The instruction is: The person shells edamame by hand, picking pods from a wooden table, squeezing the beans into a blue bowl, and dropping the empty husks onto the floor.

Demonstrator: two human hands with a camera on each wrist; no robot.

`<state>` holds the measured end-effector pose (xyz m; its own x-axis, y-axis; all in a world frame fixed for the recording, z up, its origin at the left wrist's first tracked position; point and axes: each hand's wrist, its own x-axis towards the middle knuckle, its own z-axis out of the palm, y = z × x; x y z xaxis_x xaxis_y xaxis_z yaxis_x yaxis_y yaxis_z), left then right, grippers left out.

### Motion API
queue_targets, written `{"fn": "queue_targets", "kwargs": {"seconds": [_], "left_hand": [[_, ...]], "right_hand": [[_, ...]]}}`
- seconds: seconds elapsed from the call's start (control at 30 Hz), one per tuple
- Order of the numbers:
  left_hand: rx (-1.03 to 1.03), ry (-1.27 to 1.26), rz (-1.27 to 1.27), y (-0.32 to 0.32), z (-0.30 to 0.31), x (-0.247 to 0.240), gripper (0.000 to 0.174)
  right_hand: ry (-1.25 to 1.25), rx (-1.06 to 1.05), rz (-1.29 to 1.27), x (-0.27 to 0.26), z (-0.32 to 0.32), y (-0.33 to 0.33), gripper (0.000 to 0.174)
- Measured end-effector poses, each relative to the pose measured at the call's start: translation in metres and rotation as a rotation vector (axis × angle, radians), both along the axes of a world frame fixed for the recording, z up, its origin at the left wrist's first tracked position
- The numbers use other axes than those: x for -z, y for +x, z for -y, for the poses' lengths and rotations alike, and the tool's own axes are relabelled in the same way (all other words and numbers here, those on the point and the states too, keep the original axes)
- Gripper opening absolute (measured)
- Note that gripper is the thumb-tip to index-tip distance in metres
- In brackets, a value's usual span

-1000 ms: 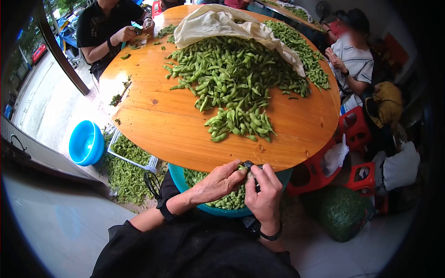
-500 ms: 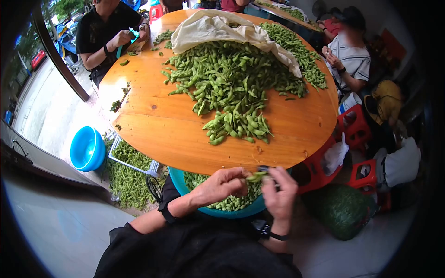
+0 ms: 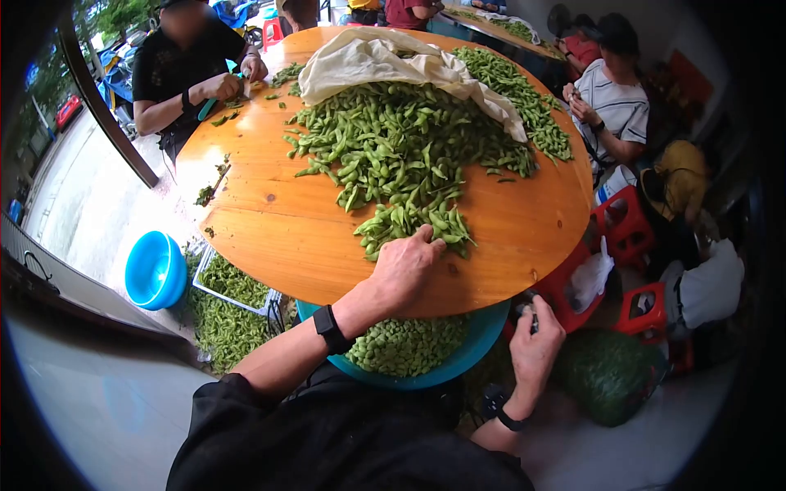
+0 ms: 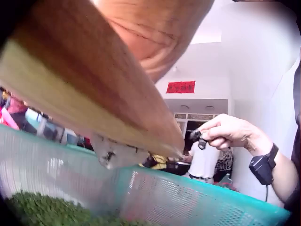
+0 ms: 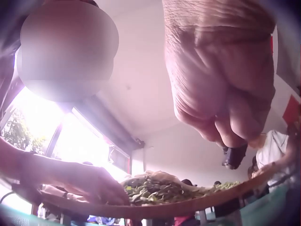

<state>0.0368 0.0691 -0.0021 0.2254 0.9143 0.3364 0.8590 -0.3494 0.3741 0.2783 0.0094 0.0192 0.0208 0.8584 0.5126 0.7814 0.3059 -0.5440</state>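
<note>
My left hand [image 3: 407, 263] reaches over the near edge of the wooden table [image 3: 270, 237], its fingertips at the small front heap of green soybean pods [image 3: 393, 225]. In the right wrist view, the left hand [image 5: 89, 181] lies low along the tabletop. Off the table's right front edge, my right hand [image 3: 536, 344] pinches a small black tool [image 4: 200, 139] between thumb and fingers. Its exact kind is unclear. Below the table edge stands a teal basket [image 3: 483, 335] holding loose shelled green beans [image 3: 405, 348].
A pale cloth [image 3: 368, 65] partly covers the large pod pile [image 3: 401, 139]. Across the table sit other people at the left and right. Red stools [image 3: 639, 311] and a green sack [image 3: 606, 376] stand at right; a blue basin [image 3: 155, 270] and spilled pods [image 3: 225, 327] lie at left.
The hands were together over the basket with a pod between them. They have parted: the left went forward to the pods on the table, the right moved right with the black tool.
</note>
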Motion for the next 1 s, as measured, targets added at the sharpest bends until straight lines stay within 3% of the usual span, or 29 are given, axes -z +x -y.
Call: {"fn": "queue_targets", "kwargs": {"seconds": [0.13,0.2,0.23,0.3,0.33,0.4,0.47,0.57,0.7,0.77,0.8,0.87,0.93,1.0], "left_hand": [[0.023,0.059,0.055,0.000,0.008,0.001,0.022],[0.084,0.128,0.313,0.000,0.016,0.010,0.019],[0.088,0.124,0.315,-0.002,0.023,0.004,0.019],[0.164,-0.252,0.654,-0.008,0.039,-0.011,0.013],[0.161,-0.250,0.655,-0.009,0.045,-0.008,0.013],[0.105,-0.520,0.983,-0.009,0.060,0.000,0.016],[0.101,-0.494,1.009,-0.010,0.069,-0.004,0.017],[0.020,-0.239,0.975,-0.004,0.077,0.006,0.011],[0.047,-0.164,0.832,-0.005,0.083,0.003,0.012],[0.090,-0.648,1.438,-0.005,0.086,0.003,0.013],[0.090,-0.648,1.438,-0.008,0.086,0.002,0.013],[0.248,-1.056,1.823,-0.014,0.084,0.000,0.018],[0.200,-1.061,1.797,-0.013,0.085,-0.007,0.019],[0.201,-0.905,1.443,-0.014,0.086,-0.009,0.018]], "right_hand": [[-0.083,-0.134,-0.142,0.000,-0.005,-0.029,0.024],[-0.233,-0.230,-0.322,0.011,-0.008,-0.039,0.024],[-0.340,-0.273,-0.498,0.011,-0.006,-0.047,0.022],[-0.479,-0.389,-0.812,0.011,-0.002,-0.063,0.022],[-0.549,-0.447,-0.971,0.008,0.001,-0.069,0.023],[-0.568,-0.518,-1.010,0.010,0.004,-0.077,0.025],[-0.653,-0.560,-1.128,0.012,0.006,-0.081,0.026],[-0.694,-0.579,-1.140,0.012,0.009,-0.080,0.027],[-0.692,-0.569,-1.155,0.012,0.011,-0.083,0.025],[-0.745,-0.623,-1.245,0.015,0.008,-0.079,0.025],[-0.795,-0.680,-1.336,0.016,0.007,-0.076,0.024],[-0.825,-0.714,-1.418,0.020,0.006,-0.072,0.023],[-0.857,-0.748,-1.502,0.014,0.009,-0.074,0.022],[-0.587,-0.558,-0.940,0.000,0.018,-0.082,0.019]]}}
